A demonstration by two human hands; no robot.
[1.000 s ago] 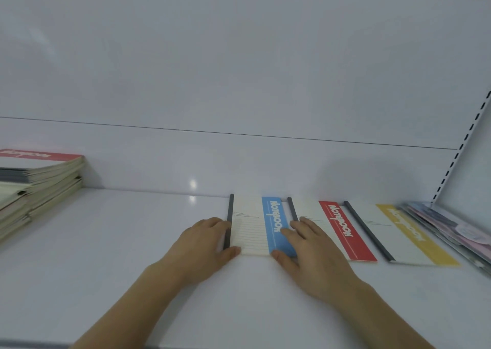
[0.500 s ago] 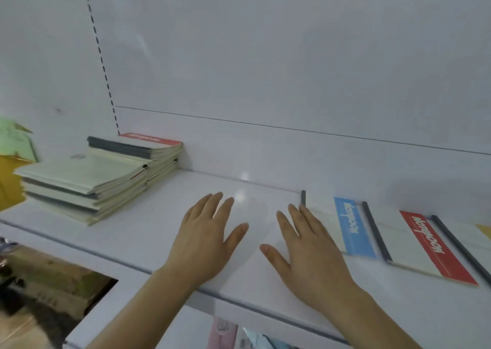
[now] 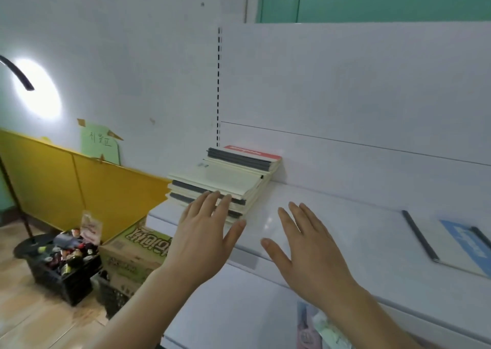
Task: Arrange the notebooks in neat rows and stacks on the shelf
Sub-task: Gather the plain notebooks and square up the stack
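Blue-striped notebook (image 3: 462, 245) cut by right edge, crate contents (image 3: 66, 253) blurred, indistinct

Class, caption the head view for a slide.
Both open hands, left and right, reach toward the notebook stack on the shelf.

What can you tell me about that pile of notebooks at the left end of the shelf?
The pile of notebooks lies flat at the left end of the white shelf, against the back panel. It is uneven: cream paper covers with dark grey spines, fanned and offset, the lower books jutting forward. The top, rearmost book has a red band. The left hand hovers open before its front edge; whether it touches is unclear.
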